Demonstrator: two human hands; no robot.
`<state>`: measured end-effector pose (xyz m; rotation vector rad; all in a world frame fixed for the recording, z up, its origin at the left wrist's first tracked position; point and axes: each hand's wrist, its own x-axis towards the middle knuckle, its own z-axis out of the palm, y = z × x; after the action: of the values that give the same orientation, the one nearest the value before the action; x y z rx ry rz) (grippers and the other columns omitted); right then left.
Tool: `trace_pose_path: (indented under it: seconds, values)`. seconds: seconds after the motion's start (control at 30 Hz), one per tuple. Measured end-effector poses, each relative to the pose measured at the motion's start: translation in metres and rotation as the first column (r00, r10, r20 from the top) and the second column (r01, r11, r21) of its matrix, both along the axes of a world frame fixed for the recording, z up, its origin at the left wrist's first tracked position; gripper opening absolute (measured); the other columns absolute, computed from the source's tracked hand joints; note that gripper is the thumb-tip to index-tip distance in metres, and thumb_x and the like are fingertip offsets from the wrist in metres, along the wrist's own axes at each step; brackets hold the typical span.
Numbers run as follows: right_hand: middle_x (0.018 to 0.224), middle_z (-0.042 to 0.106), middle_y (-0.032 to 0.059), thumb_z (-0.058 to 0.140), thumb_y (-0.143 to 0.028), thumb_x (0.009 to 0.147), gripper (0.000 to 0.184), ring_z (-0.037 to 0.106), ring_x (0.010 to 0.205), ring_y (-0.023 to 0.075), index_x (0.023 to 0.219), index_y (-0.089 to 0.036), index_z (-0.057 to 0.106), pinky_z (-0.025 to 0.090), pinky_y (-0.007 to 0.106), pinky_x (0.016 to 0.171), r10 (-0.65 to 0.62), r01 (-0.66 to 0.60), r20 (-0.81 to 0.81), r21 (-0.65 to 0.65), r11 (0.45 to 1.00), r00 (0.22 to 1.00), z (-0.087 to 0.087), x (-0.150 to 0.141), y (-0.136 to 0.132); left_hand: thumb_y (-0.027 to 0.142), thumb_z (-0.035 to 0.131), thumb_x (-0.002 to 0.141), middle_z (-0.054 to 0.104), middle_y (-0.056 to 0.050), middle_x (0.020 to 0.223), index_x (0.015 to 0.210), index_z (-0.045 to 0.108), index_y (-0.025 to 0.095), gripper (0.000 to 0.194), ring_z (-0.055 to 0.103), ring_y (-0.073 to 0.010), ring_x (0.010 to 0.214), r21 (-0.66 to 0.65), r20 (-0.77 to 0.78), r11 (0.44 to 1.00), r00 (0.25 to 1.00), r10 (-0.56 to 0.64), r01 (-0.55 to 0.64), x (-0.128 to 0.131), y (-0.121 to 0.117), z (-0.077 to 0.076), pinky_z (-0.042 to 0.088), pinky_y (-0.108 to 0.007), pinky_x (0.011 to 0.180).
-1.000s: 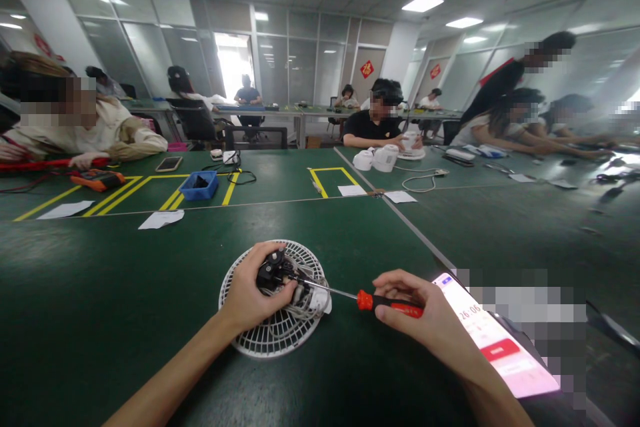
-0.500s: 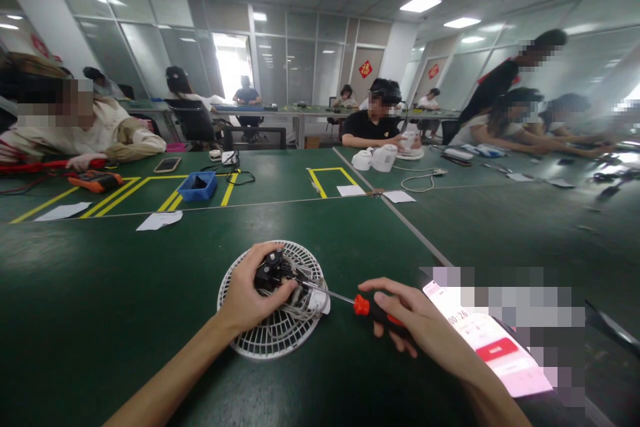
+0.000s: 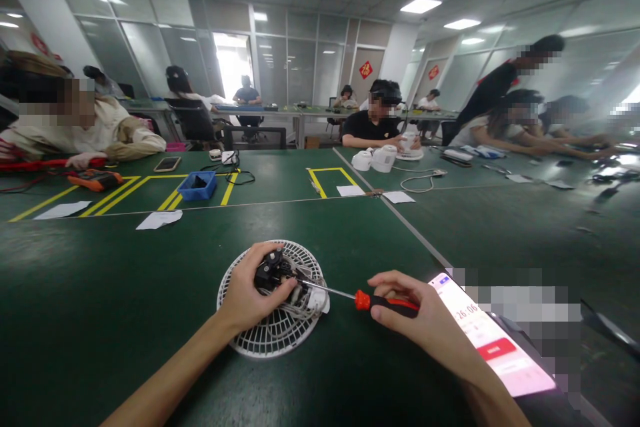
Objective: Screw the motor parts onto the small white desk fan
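My left hand (image 3: 253,290) is wrapped round a black motor-like part (image 3: 271,269), which rests on a round white fan grille (image 3: 265,344). A coiled pale cable with a white tag (image 3: 318,300) lies on the grille beside that part. My right hand (image 3: 407,307) is closed round the red and black handle of a screwdriver (image 3: 363,300). The screwdriver's shaft points left, its tip at the black part near my left thumb. Whether the tip sits in a screw is too small to tell.
A lit phone (image 3: 500,340) lies right of my right forearm. Across the green table (image 3: 150,280) stand a blue bin (image 3: 197,187), paper slips (image 3: 159,219) and an orange meter (image 3: 96,180). A person opposite handles white parts (image 3: 383,158); other people sit around.
My right hand has turned about the screwdriver's handle, its fingers going from loose and spread to closed round it. My left hand and the grille have stayed in place.
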<state>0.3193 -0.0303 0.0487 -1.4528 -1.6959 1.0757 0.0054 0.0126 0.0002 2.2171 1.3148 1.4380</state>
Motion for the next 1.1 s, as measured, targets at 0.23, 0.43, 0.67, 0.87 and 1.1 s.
trace_pose_path:
  seconds: [0.23,0.43,0.67,0.87,1.1]
  values:
    - [0.087,0.073,0.0036,0.052,-0.061,0.098,0.046,0.067,0.071,0.0188,0.118,-0.024,0.071,0.050,0.027,0.056,0.019,-0.018,0.012,-0.062,0.998,1.000,-0.008,-0.003,0.000,0.036,0.075,0.079,0.068,-0.009,0.117,0.123,0.059,0.022,0.049,0.067,-0.0251,0.107,-0.021,0.021,1.000,1.000,0.001,0.000,0.001,0.000,0.000,0.056,-0.045,0.098]
    - [0.073,0.069,0.0016,0.055,-0.059,0.097,0.046,0.054,0.052,0.0121,0.119,-0.022,0.070,0.038,0.023,0.045,0.059,-0.059,-0.002,-0.144,0.988,0.998,-0.009,-0.001,0.001,0.032,0.074,0.078,0.066,-0.009,0.121,0.125,0.058,0.023,0.050,0.066,-0.0261,0.111,-0.027,0.012,1.000,1.000,-0.013,0.013,0.000,0.001,-0.002,0.055,-0.045,0.101]
    - [0.077,0.069,-0.0004,0.070,-0.051,0.090,0.037,0.064,0.073,0.0192,0.114,-0.022,0.069,0.049,0.033,0.074,0.035,-0.035,0.013,0.021,0.999,0.999,-0.004,0.001,0.003,0.029,0.075,0.077,0.066,-0.008,0.120,0.126,0.057,0.024,0.052,0.066,-0.0251,0.109,-0.018,0.013,1.000,1.000,-0.025,0.025,0.001,0.001,-0.001,0.055,-0.045,0.100]
    - [0.084,0.070,0.0011,0.078,-0.045,0.082,0.034,0.066,0.081,0.0218,0.107,-0.023,0.070,0.050,0.034,0.077,-0.010,0.010,0.006,0.041,0.999,1.000,0.005,-0.003,-0.001,0.031,0.075,0.077,0.066,-0.009,0.120,0.126,0.057,0.024,0.052,0.065,-0.0258,0.111,-0.021,0.010,0.999,1.000,-0.026,0.026,0.001,0.001,-0.001,0.055,-0.045,0.101]
    - [0.086,0.069,0.0012,0.083,-0.038,0.075,0.032,0.066,0.082,0.0215,0.102,-0.023,0.072,0.052,0.034,0.078,-0.035,0.029,0.090,0.069,0.997,0.995,0.003,-0.002,-0.001,0.034,0.078,0.077,0.065,-0.008,0.120,0.125,0.057,0.024,0.054,0.065,-0.0254,0.109,-0.039,0.010,0.999,1.000,-0.018,0.019,0.000,0.002,-0.003,0.055,-0.046,0.100]
